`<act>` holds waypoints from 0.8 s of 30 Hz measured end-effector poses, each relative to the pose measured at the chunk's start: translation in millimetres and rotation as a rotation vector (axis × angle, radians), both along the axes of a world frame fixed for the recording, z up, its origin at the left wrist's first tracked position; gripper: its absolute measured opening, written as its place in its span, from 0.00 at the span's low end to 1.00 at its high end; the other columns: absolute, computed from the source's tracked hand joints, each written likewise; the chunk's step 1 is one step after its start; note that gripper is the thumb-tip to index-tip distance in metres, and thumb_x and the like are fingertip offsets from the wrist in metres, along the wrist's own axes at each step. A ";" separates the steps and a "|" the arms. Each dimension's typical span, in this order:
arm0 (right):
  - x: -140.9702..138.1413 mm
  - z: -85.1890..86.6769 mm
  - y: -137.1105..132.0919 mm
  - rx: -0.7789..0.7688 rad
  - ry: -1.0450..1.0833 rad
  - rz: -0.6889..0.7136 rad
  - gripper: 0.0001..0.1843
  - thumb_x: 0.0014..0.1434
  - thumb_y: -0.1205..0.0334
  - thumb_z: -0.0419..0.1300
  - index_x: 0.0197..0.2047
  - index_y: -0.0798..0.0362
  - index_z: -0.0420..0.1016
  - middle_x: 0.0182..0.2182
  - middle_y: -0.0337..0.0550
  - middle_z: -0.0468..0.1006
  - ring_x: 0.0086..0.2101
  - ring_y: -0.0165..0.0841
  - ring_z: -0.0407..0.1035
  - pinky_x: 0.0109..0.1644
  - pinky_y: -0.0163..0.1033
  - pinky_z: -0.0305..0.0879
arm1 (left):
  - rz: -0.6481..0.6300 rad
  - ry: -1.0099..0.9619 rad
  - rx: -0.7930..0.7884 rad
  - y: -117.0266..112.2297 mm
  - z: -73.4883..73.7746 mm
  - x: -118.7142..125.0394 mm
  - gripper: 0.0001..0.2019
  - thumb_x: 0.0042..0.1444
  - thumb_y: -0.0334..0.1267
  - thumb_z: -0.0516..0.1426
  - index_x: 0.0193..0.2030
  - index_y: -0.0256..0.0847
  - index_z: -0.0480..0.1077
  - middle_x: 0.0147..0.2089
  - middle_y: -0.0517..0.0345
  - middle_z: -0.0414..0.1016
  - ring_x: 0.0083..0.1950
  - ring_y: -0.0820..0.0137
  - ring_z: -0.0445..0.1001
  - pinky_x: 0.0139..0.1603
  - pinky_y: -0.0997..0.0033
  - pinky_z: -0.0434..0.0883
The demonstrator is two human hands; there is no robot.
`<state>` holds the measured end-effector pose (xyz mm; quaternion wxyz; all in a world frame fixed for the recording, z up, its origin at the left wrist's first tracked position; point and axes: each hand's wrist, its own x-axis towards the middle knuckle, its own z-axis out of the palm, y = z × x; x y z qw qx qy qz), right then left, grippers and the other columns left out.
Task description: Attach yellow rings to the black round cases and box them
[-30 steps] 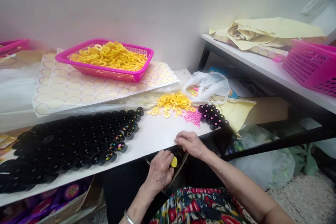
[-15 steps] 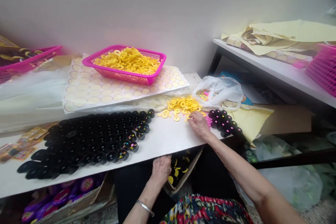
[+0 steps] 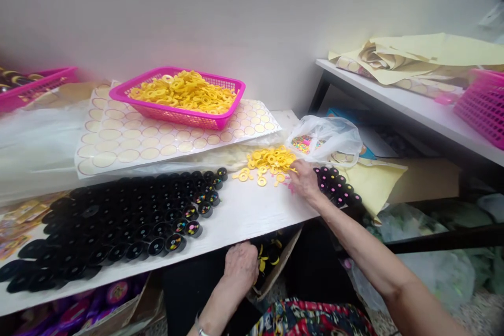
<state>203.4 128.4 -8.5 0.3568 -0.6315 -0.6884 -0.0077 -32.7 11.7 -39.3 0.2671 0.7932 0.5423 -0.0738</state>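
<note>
My right hand [image 3: 305, 181] is over the white table at the right edge of a pile of yellow plastic rings with small tabs [image 3: 271, 159]. Its fingers are pinched together, with a bit of yellow at their tips; whether they grip it I cannot tell. Small pink pieces [image 3: 290, 188] lie just under it, partly hidden. Beside it on the right stand small black cups with pink and yellow dots [image 3: 337, 185]. My left hand [image 3: 242, 262] is closed below the table edge, by a cardboard box [image 3: 281, 268] of black and yellow pieces. Its fingertips are hidden.
Rows of black cups [image 3: 129, 215] cover the table's left part, some holding colourful bits. Behind, a pink basket [image 3: 173, 113] of yellow rings rests on sheets of printed circles [image 3: 118, 155]. A clear bag [image 3: 342, 136] of coloured beads lies at the back, near a white shelf [image 3: 417, 100].
My right hand has moved right, from the loose yellow rings toward the dotted black cups. The left hand stays low by the box, a little lower in view. The camera view has shifted slightly.
</note>
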 end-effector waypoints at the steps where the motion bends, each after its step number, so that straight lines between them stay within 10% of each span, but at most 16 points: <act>1: 6.8 3.0 4.7 0.003 -0.008 -0.043 0.06 0.54 0.69 0.53 0.31 0.54 0.71 0.35 0.47 0.71 0.38 0.37 0.64 0.43 0.40 0.59 | -0.026 -0.068 -0.008 -0.6 9.2 -0.4 0.04 0.53 0.32 0.56 0.28 0.35 0.68 0.34 0.50 0.68 0.40 0.60 0.69 0.40 0.68 0.64; 7: 10.7 17.4 10.3 -0.113 -0.118 0.045 0.07 0.55 0.68 0.53 0.29 0.55 0.71 0.33 0.46 0.71 0.38 0.35 0.63 0.43 0.38 0.58 | 0.087 -0.546 0.079 42.0 37.7 4.5 0.06 0.56 0.32 0.54 0.29 0.37 0.68 0.29 0.59 0.67 0.33 0.69 0.66 0.33 0.74 0.60; 14: -41.7 11.4 5.6 -0.356 -0.278 0.170 0.08 0.58 0.64 0.52 0.33 0.55 0.72 0.36 0.46 0.71 0.40 0.35 0.64 0.41 0.37 0.57 | 0.389 -0.250 0.439 120.2 25.1 24.4 0.08 0.52 0.24 0.51 0.38 0.33 0.67 0.37 0.50 0.65 0.39 0.63 0.67 0.37 0.70 0.62; 24: -61.8 12.1 17.5 -0.390 -0.427 0.213 0.12 0.58 0.57 0.54 0.40 0.55 0.71 0.42 0.48 0.70 0.44 0.39 0.62 0.45 0.41 0.60 | 0.331 -0.192 0.543 135.2 9.1 36.5 0.05 0.55 0.27 0.49 0.38 0.35 0.63 0.41 0.50 0.61 0.35 0.65 0.67 0.29 0.70 0.61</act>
